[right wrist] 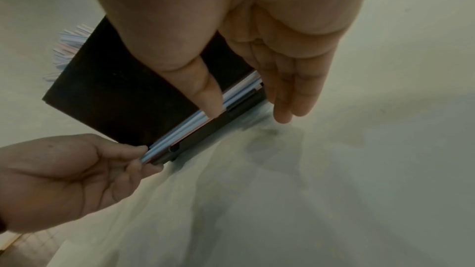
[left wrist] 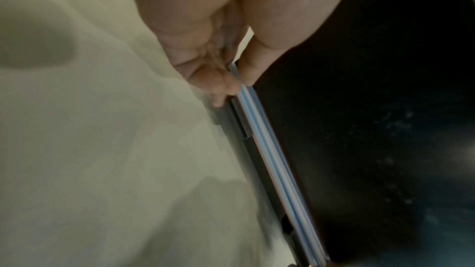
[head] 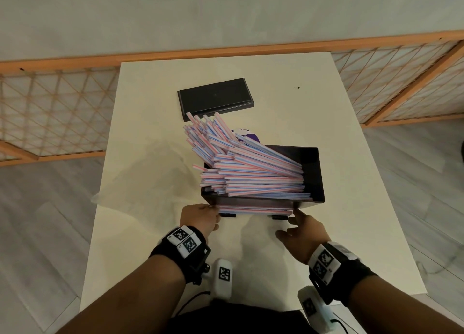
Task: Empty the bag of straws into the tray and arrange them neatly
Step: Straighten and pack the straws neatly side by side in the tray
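A heap of pink-and-blue striped straws (head: 241, 162) lies in the black tray (head: 319, 175), fanning out over its far left corner. A few more straws (head: 253, 209) show in the slot along the tray's near bottom edge. My left hand (head: 200, 218) pinches the left ends of these slot straws (left wrist: 270, 155) between thumb and fingers (left wrist: 218, 82). My right hand (head: 298, 225) is at their right end with fingers straight, and its thumb (right wrist: 209, 96) touches the straws (right wrist: 180, 129). The empty clear bag (head: 150, 173) lies left of the tray.
A flat black lid (head: 216, 97) lies on the white table (head: 326, 107) behind the tray. A purple-and-white object (head: 244, 134) is half hidden behind the straws. Wooden lattice panels (head: 50, 112) stand on the floor on both sides.
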Action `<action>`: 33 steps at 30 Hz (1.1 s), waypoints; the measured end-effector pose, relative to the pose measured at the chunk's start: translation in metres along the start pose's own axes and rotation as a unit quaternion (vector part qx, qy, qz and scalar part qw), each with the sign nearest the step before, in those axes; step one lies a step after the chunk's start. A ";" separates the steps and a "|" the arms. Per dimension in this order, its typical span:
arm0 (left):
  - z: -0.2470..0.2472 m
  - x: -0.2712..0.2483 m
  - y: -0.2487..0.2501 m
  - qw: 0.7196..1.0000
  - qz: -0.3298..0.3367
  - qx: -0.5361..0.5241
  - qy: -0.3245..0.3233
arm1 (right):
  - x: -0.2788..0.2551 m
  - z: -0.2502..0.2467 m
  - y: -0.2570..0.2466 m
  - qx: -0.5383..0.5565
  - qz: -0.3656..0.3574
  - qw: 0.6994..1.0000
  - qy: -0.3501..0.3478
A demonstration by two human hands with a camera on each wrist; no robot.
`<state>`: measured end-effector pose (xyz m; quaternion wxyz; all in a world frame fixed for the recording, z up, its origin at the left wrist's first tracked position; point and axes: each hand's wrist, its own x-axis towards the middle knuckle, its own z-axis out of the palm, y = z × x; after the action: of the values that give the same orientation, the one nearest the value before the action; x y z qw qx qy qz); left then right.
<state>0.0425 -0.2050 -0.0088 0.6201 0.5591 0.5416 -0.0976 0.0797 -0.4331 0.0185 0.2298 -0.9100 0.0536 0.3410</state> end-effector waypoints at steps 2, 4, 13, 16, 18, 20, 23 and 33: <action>0.000 0.000 0.001 0.998 -0.022 -0.053 -0.010 | 0.001 0.000 0.001 -0.002 -0.002 1.000 0.006; -0.002 0.000 0.001 0.994 -0.041 -0.098 -0.014 | 0.000 0.000 0.002 0.002 -0.005 1.000 0.009; -0.007 0.001 0.005 0.985 -0.078 -0.150 -0.034 | 0.001 0.002 -0.001 -0.042 0.001 0.999 0.020; -0.007 0.001 0.004 0.987 -0.067 -0.143 -0.033 | -0.002 -0.004 -0.007 -0.126 0.008 0.992 0.020; -0.010 -0.001 0.004 0.988 -0.061 -0.137 -0.037 | -0.011 -0.013 -0.013 -0.220 0.002 0.975 0.028; -0.014 -0.002 0.003 0.989 -0.052 -0.131 -0.045 | -0.018 -0.020 -0.019 -0.303 -0.060 0.949 0.060; -0.021 -0.004 0.003 0.989 -0.042 -0.130 -0.060 | -0.029 -0.016 -0.031 -0.322 -0.225 0.912 0.117; -0.028 -0.018 0.004 0.976 -0.043 -0.121 -0.173 | -0.028 0.018 -0.069 -0.363 -0.341 0.864 0.077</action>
<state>0.0226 -0.1903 0.0134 0.7629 0.4309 0.4570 -0.1532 0.0649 -0.3650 0.0506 -0.0201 -0.9138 -0.3703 0.1654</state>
